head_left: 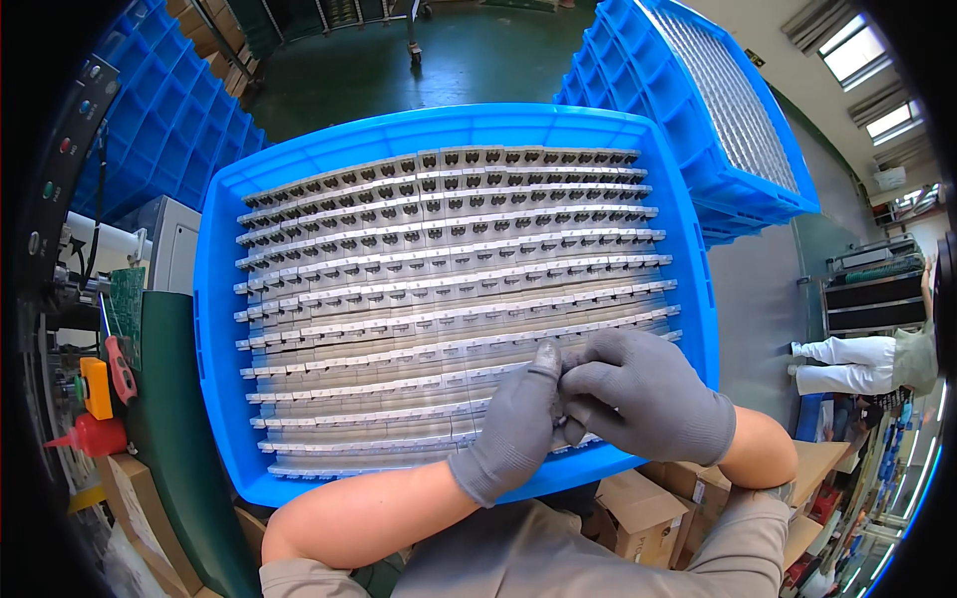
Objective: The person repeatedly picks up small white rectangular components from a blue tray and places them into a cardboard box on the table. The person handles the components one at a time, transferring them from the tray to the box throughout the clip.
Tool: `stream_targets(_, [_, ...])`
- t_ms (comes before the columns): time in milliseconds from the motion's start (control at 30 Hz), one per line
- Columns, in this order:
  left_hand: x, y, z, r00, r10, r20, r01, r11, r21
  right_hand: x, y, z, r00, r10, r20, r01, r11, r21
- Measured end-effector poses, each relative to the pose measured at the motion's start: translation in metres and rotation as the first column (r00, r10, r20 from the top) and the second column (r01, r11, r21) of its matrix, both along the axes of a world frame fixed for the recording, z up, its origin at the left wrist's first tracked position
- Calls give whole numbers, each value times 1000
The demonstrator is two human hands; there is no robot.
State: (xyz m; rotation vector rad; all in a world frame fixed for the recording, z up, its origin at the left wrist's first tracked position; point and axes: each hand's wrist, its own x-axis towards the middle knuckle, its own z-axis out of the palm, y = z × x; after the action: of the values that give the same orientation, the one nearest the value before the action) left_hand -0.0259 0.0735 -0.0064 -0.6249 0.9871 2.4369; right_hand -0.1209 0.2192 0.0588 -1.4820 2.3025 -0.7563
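A large blue plastic bin (459, 118) stands in front of me, filled with tight rows of small white-grey parts (439, 324); those in the far rows show dark fittings on their faces. Over the near right part of these rows, my two hands meet, both in grey work gloves. My left hand (518, 419) has its fingers curled inward, thumb pointing up and away. Against it presses my right hand (643, 394), its fingers bent and pinched together. Whatever lies between the fingertips, if anything, is hidden by the gloves.
Stacked blue crates stand at the far left (174, 125) and far right (658, 110). On the left, a red-handled screwdriver (121, 369) and a red bottle (98, 436) sit beside a green-topped bench (179, 399). Cardboard boxes (638, 513) lie near me; another person (857, 365) stands at right.
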Motion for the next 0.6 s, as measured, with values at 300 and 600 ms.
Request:
stream_targets(300, [-1,1,1,1000,-5,-15,5,1000,7,6,4,2,978,-204,43,207,975,-81])
stream_targets(600, [-1,1,2,997,-36,-63,37,999,8,-122,31,-33,858,-514,-12,492,827,-271])
